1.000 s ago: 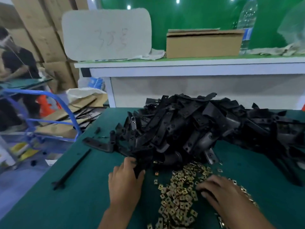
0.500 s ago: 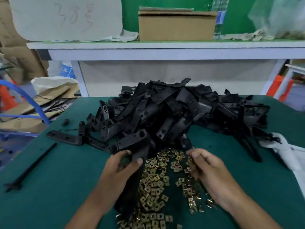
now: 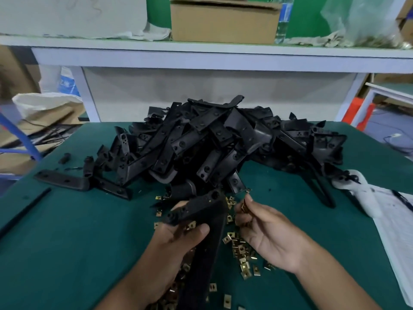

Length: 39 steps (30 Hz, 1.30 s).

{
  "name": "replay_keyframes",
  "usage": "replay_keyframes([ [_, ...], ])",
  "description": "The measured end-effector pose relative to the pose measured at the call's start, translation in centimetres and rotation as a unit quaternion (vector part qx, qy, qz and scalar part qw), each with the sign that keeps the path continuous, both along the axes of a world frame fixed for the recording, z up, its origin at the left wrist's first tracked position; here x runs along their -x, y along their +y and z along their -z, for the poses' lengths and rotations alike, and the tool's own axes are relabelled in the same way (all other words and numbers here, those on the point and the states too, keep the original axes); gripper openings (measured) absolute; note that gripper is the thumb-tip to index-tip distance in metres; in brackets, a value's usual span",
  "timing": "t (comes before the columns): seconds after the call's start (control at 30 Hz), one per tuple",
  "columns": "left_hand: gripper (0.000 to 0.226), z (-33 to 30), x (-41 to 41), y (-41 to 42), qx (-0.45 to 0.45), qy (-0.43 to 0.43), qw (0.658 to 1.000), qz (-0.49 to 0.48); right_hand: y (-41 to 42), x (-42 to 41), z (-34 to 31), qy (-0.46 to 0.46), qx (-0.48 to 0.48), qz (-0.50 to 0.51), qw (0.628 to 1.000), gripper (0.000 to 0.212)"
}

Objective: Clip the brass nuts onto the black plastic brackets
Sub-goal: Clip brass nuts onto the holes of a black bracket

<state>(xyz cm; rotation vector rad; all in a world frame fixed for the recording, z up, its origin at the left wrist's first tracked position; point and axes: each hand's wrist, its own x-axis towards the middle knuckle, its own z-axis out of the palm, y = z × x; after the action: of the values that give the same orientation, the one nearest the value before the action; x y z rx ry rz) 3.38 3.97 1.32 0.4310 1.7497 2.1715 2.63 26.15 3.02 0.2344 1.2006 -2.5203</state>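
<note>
A big heap of black plastic brackets [image 3: 214, 144] lies across the middle of the green table [image 3: 67, 242]. In front of it, loose brass nuts [image 3: 242, 256] are scattered on the mat. My left hand [image 3: 176, 249] grips one L-shaped black bracket [image 3: 201, 211], lifted above the nuts, its short arm pointing up and right. My right hand [image 3: 268, 231] pinches a brass nut [image 3: 244, 206] between thumb and fingertips, just right of the bracket's upper end and apart from it.
A thin black rod [image 3: 24, 211] lies at the table's left edge. White bags [image 3: 391, 215] rest on the right side. Behind the table stands a white shelf [image 3: 201, 57] with a cardboard box [image 3: 223, 21] and a water bottle [image 3: 282, 21].
My left hand has lifted a bracket out of the heap's front edge. My right hand has picked a nut from the pile and raised it beside the bracket. The camera has tilted down.
</note>
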Motion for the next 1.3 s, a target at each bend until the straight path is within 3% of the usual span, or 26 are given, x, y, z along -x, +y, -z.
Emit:
replay_keyframes([
  [0.2, 0.033, 0.0, -0.3, 0.1, 0.088, 0.123, 0.986, -0.068, -0.2, -0.1, 0.0, 0.003, -0.004, 0.007, 1.0, 0.025],
  [0.4, 0.027, 0.2, 0.1, -0.5, 0.25, 0.218, 0.936, -0.116, -0.1, -0.1, -0.1, 0.044, -0.036, 0.002, 0.998, 0.01],
  [0.5, 0.034, 0.3, -0.1, -0.4, 0.246, 0.23, 0.933, -0.125, -0.2, -0.3, -0.2, 0.07, -0.079, -0.004, 0.994, 0.008],
  [0.7, 0.035, 0.8, -0.4, -0.2, 0.243, 0.253, 0.928, -0.125, -0.4, -0.7, -0.8, 0.093, -0.149, -0.017, 0.984, 0.029],
  [0.87, 0.03, 0.3, -0.5, -0.1, 0.255, 0.287, 0.918, -0.1, -0.6, -1.0, -1.4, 0.126, -0.203, -0.015, 0.971, 0.012],
  [1.3, 0.042, 0.7, -0.3, 0.0, 0.236, 0.258, 0.927, -0.134, -1.9, -2.0, -1.0, 0.19, -0.289, -0.034, 0.938, 0.01],
])
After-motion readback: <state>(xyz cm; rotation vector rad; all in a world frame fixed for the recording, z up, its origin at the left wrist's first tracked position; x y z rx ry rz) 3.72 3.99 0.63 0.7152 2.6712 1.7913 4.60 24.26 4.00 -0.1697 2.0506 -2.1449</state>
